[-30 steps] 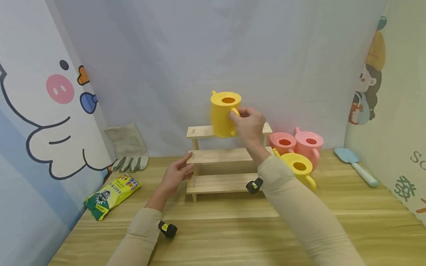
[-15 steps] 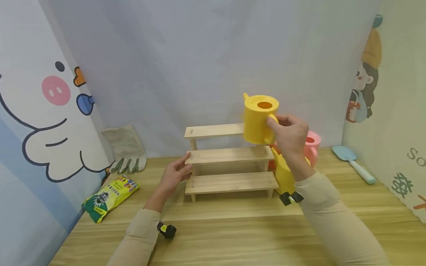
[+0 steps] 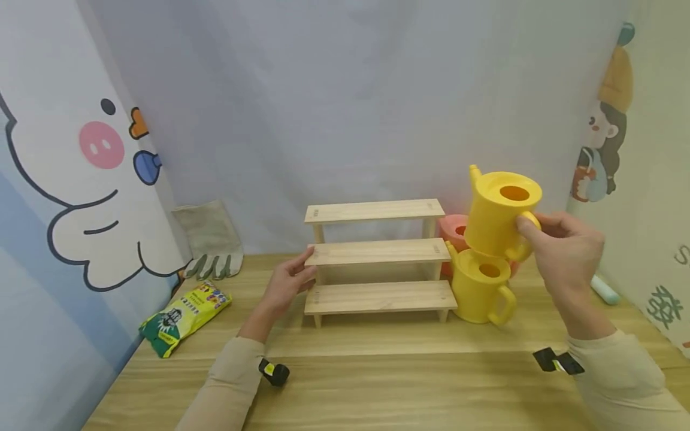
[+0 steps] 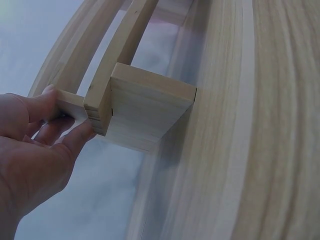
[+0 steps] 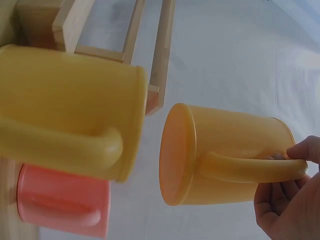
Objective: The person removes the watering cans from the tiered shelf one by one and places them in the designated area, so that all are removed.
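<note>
Over the wooden bench (image 3: 377,383), right hand (image 3: 566,251) grips a yellow watering can (image 3: 498,218) by its handle; left hand (image 3: 288,281) pinches the stepped shelf (image 3: 377,254) end.

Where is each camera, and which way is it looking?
Head: sits on the person's head, looks forward and down at the wooden step shelf on the table; shows both sleeves, the left hand and the right hand.
Left wrist: sits on the left wrist, looks along the table at the shelf's end; shows the left hand holding it.
Right wrist: sits on the right wrist, looks at the yellow watering can held by its handle; shows the right hand's fingertips.
Shared: head and right wrist both show the held can, a second yellow can and a pink can.
</note>
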Available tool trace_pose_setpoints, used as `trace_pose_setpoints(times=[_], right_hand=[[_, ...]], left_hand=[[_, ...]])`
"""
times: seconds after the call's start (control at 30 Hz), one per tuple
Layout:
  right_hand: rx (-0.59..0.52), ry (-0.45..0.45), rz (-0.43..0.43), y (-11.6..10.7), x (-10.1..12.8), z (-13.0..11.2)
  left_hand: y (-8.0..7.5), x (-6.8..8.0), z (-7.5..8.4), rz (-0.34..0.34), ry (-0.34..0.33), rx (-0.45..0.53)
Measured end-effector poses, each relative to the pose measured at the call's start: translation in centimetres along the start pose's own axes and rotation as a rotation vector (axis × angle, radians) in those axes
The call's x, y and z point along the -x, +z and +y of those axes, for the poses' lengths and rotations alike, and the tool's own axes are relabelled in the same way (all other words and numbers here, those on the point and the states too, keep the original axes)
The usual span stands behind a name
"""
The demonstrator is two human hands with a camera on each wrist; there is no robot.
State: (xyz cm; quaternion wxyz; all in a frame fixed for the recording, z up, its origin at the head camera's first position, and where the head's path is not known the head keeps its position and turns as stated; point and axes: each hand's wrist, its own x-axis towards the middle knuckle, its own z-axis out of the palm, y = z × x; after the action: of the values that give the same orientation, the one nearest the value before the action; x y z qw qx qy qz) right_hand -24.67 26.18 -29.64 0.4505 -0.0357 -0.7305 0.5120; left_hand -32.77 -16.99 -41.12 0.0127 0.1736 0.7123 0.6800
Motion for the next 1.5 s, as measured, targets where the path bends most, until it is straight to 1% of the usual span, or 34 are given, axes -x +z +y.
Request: trace_pose_setpoints(times=[0.07,0.17,0.23,0.33,0.43,0.5,0.57,0.7,0.83,0.93,1.0,1.1,1.2,1.4,1.5], right_hand=[[0.025,-0.001,0.015,-1.1,0.0,0.6],[0.055,0.035,0.024,-2.5,0.1,1.3],[0.086,0.042,0.03,-3.2,0.2,1.7],[0.135,0.075,0.021,-4.3,0.3,2.3],[0.166,0.12,0.009,-5.2,0.4,2.9],[0.155,0.148,0.003,-5.7,0.5,3.2],[0.137,0.16,0.003,-6.2,0.5,3.5],[0.084,0.154,-0.006,-6.9,0.8,3.8],[0.078,0.134,-0.021,-7.4,1.1,4.0],[0.103,0.153,-0.035,-7.9,1.2,4.3],[0.143,0.156,-0.052,-8.2,1.2,4.5],[0.189,0.142,-0.1,-8.7,1.3,5.2],[0.233,0.128,-0.142,-8.9,1.7,5.9],[0.294,0.121,-0.199,-8.7,2.7,6.8],[0.277,0.135,-0.231,-8.7,2.9,7.1]], left_hand=[[0.0,0.1,0.2,-0.007,-0.006,0.001],[0.2,0.3,0.8,-0.014,-0.011,0.012],[0.3,0.5,1.4,-0.02,-0.011,0.017],[0.5,0.7,2.1,-0.024,-0.015,0.022],[0.6,0.9,2.3,-0.023,-0.023,0.026],[0.7,0.8,2.3,-0.025,-0.027,0.027],[0.7,0.8,2.2,-0.028,-0.025,0.023],[0.6,0.7,2.1,-0.027,-0.03,0.027],[0.4,0.5,1.6,-0.027,-0.035,0.046],[0.1,0.2,0.8,-0.027,-0.031,0.051],[-0.1,0.1,0.3,-0.016,-0.027,0.047],[-0.2,0.0,-0.1,-0.009,-0.013,0.034],[-0.2,-0.1,-0.2,-0.002,-0.005,0.024],[-0.1,-0.1,-0.3,-0.004,-0.014,0.038],[-0.1,-0.1,-0.2,-0.001,-0.016,0.039]])
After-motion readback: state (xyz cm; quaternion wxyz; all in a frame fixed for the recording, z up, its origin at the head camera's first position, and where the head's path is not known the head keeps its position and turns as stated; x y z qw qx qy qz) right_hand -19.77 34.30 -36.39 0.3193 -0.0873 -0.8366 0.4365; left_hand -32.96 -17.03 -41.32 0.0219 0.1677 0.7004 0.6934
